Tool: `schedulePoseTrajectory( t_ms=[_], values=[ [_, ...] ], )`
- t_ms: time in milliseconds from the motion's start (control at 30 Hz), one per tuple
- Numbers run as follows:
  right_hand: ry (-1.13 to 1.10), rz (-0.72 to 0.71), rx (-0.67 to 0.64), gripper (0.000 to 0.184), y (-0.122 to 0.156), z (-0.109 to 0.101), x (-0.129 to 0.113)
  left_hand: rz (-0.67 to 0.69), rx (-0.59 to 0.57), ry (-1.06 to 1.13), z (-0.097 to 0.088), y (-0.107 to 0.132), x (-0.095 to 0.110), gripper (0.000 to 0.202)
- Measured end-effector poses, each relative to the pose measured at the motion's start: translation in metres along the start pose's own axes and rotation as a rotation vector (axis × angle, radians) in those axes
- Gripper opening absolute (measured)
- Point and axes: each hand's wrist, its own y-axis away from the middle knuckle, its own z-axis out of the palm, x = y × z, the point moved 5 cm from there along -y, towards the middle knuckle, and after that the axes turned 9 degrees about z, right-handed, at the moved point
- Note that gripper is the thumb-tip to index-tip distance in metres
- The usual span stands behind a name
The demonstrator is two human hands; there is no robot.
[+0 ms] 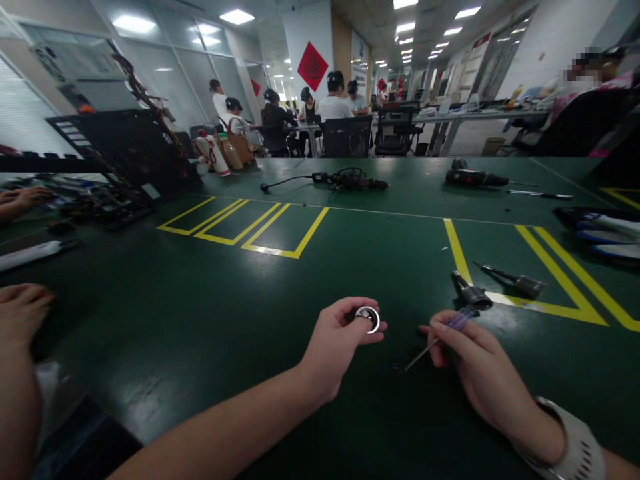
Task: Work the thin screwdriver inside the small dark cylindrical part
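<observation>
My left hand [345,333] is closed around a small round metal part with a bright ring-shaped rim [375,321], its open end facing me. In my right hand [470,350] is a thin screwdriver [457,321] with a translucent purplish handle, its shaft slanting down to the left. Close to the screwdriver's tip, a few tiny dark pieces [397,367] lie on the green tabletop [225,360]; they are too small to name. Just beyond my right hand lie two dark metal pieces: a cup-shaped one with a stem [474,295] and a similar one with a long thin shaft [527,285].
Farther back lie a black corded tool [350,179], a power drill [473,177] and a pen [540,195]. A black metal frame [125,147] stands at the left. Another person's hand [25,310] rests at the left edge. Yellow tape [273,252] marks the table.
</observation>
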Motion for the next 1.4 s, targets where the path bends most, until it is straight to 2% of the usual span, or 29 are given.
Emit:
schedulePoseTrajectory(
  t_ms=[100,233,500,567,633,767,833,933,1067,1200,1300,1400],
  values=[
    [0.019,-0.008,-0.004,0.024,-0.002,-0.001,0.006,-0.049,-0.037,0.096,0.003,0.009,-0.003,0.026],
    [0.053,-0.022,-0.009,0.025,-0.002,-0.002,0.011,-0.036,-0.097,0.118,0.004,0.013,-0.003,0.031],
    [0.392,-0.195,-0.034,0.028,0.009,0.008,-0.007,-0.046,-0.098,0.093,-0.003,0.012,-0.003,0.025],
    [0.418,-0.204,-0.050,0.027,0.011,0.010,-0.006,-0.045,-0.116,0.080,-0.005,0.010,-0.003,0.024],
    [0.325,-0.135,-0.061,0.026,0.008,0.009,-0.001,-0.047,-0.125,0.071,-0.006,0.008,-0.004,0.024],
    [-0.090,0.087,-0.033,0.022,0.001,0.005,0.008,-0.065,-0.128,0.052,-0.008,0.007,-0.006,0.025],
    [-0.246,0.109,-0.036,0.019,0.002,0.005,0.006,-0.083,-0.130,0.033,-0.008,0.008,-0.007,0.027],
    [-0.273,-0.066,-0.090,0.016,0.012,0.006,-0.005,-0.077,-0.128,-0.005,-0.008,0.010,-0.008,0.028],
    [0.005,-0.403,-0.119,0.012,0.034,0.007,-0.018,-0.026,-0.142,0.001,-0.005,0.011,-0.007,0.029],
    [0.336,-0.598,-0.106,0.019,0.047,0.012,-0.023,-0.002,-0.154,-0.015,-0.003,0.013,-0.006,0.028],
    [0.451,-0.732,-0.098,0.020,0.052,0.014,-0.027,0.005,-0.151,-0.036,-0.002,0.015,-0.006,0.027],
    [0.550,-0.808,-0.074,0.018,0.054,0.016,-0.029,0.032,-0.165,-0.058,-0.001,0.015,-0.006,0.026]
  ],
)
